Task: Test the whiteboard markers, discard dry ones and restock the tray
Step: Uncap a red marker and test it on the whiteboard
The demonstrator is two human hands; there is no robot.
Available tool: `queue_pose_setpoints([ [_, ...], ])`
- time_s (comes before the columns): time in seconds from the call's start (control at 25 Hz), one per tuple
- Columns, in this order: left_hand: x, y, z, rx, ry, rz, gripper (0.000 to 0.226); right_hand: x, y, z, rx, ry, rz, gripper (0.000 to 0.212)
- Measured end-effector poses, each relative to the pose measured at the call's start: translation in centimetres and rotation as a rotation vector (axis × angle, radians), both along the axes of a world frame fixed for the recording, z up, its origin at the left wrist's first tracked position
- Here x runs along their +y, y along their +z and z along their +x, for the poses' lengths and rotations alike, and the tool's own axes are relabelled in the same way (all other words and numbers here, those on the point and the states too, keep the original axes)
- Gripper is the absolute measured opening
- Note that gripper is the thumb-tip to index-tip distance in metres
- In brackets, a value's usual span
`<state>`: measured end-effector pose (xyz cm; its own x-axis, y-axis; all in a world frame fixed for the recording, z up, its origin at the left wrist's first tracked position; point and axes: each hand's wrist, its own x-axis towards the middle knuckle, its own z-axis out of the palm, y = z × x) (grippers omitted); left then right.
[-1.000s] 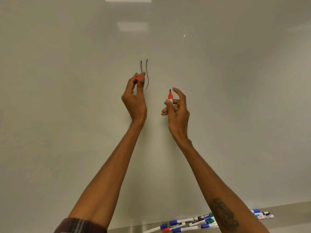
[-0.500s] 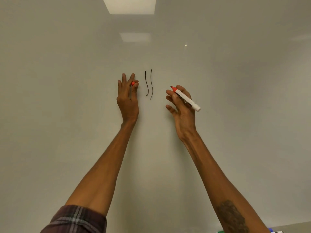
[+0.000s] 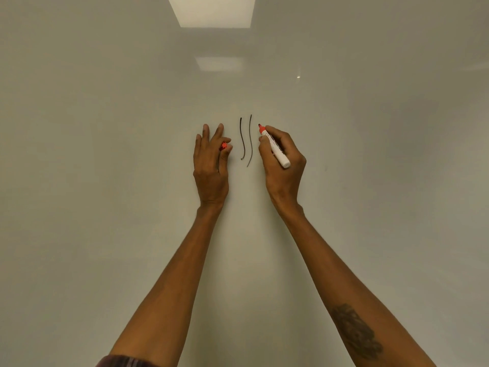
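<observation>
My right hand (image 3: 281, 160) grips an uncapped red marker (image 3: 274, 146) with a white barrel, its tip against the whiteboard (image 3: 105, 154) just right of two black wavy strokes (image 3: 246, 140). My left hand (image 3: 211, 161) is raised to the left of the strokes; thumb and forefinger pinch the marker's red cap (image 3: 224, 146), while the other fingers point straight up. Both arms reach up from the bottom of the view.
The whiteboard fills the whole view and mirrors two ceiling lights (image 3: 211, 11) near the top. A small dark speck (image 3: 326, 169) sits on the board right of my right hand. The tray and spare markers are out of sight.
The view has tilted up, so the markers at the bottom edge are gone. My right hand turned the red marker and brought its tip to the board; my left hand keeps the cap.
</observation>
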<state>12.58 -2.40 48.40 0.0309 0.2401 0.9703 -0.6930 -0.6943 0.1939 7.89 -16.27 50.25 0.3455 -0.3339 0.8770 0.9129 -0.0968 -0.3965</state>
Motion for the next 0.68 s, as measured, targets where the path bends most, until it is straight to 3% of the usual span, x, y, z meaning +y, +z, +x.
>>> queue_pose_setpoints([
  [0.32, -0.1, 0.0, -0.3, -0.094, 0.028, 0.057, 0.038, -0.1, 0.1, 2.1, -0.121, -0.277, -0.160, 0.029],
  [0.52, 0.0, -0.1, 0.0, -0.094, 0.045, 0.093, 0.035, 0.1, -5.9, 1.6, -0.053, -0.278, -0.156, 0.022],
  [0.68, 0.1, -0.1, -0.1, -0.066, 0.049, 0.100, 0.031, -0.2, -3.2, 1.2, -0.052, -0.214, -0.049, 0.020],
])
